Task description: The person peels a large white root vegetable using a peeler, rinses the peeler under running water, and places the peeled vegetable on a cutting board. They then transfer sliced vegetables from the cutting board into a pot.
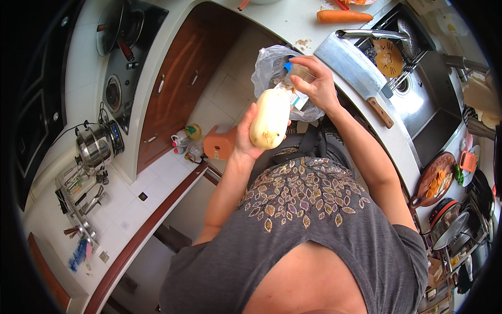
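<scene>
My left hand [251, 131] holds a thick, oblong, peeled pale root vegetable [270, 117] in front of my waist. Brown marks and a small dark spot show at its lower end. Above and to the right of it, my right hand [315, 80] has its thumb and fingers apart, and I see nothing held in them. Below that hand hangs a clear plastic bag [263, 72] with scraps and wrappers inside, by the counter's edge. A wide cleaver [349, 62] with a wooden handle lies on the counter beside the right hand.
A carrot [345, 16] lies on the white counter [292, 23]. To the right is a steel sink [439, 106], with a slotted ladle [408, 39] by it. Sliced orange pieces rest on a round brown board [425, 194]. An orange stool [219, 145] and bottles [192, 131] stand on the floor.
</scene>
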Action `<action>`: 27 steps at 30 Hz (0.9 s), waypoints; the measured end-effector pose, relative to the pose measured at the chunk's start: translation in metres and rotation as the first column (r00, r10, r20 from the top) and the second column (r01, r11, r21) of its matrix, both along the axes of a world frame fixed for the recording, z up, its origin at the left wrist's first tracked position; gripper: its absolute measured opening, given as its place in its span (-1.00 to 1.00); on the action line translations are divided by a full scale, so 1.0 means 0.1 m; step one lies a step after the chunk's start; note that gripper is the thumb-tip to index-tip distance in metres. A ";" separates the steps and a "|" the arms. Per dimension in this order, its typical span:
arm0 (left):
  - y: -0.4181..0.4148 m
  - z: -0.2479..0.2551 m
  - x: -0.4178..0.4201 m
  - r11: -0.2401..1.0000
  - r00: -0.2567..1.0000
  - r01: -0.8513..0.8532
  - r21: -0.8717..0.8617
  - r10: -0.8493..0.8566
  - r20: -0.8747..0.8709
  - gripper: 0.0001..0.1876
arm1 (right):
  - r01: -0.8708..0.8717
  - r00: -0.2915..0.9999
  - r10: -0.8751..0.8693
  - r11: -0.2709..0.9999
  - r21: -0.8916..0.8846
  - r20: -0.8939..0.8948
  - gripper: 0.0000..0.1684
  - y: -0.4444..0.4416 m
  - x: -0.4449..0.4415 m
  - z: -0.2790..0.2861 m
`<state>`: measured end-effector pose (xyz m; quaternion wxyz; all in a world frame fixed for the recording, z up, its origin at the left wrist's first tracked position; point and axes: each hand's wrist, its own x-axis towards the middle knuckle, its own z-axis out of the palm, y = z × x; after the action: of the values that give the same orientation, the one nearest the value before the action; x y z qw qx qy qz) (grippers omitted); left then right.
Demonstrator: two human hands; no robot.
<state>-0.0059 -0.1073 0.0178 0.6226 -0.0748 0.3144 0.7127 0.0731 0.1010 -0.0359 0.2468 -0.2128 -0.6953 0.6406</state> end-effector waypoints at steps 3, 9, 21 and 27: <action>-0.01 -0.10 0.03 0.993 0.998 -0.037 -0.114 0.032 -0.047 -0.30 | -0.102 0.974 0.112 0.993 0.060 -0.197 -0.52 -0.13 -0.03 0.60; 0.05 -0.02 0.09 0.988 0.988 -0.027 -0.154 0.002 -0.156 -0.20 | -0.047 0.984 0.116 0.901 0.431 -0.136 -0.50 -0.04 -0.05 0.62; 0.07 -0.05 0.00 0.999 0.962 -0.040 0.010 0.041 -0.269 -0.13 | -0.066 0.952 0.020 0.988 -0.142 -0.304 -0.55 -0.09 -0.03 0.81; 0.05 0.09 -0.08 0.951 0.973 0.132 0.281 -0.071 -0.220 -0.04 | 0.065 0.993 -0.059 0.996 -0.062 0.104 -0.54 -0.15 0.10 -0.04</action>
<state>-0.0142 -0.1018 0.0272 0.6266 0.1093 0.2716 0.7222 0.0827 0.0855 -0.0397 0.2238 -0.2746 -0.6787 0.6433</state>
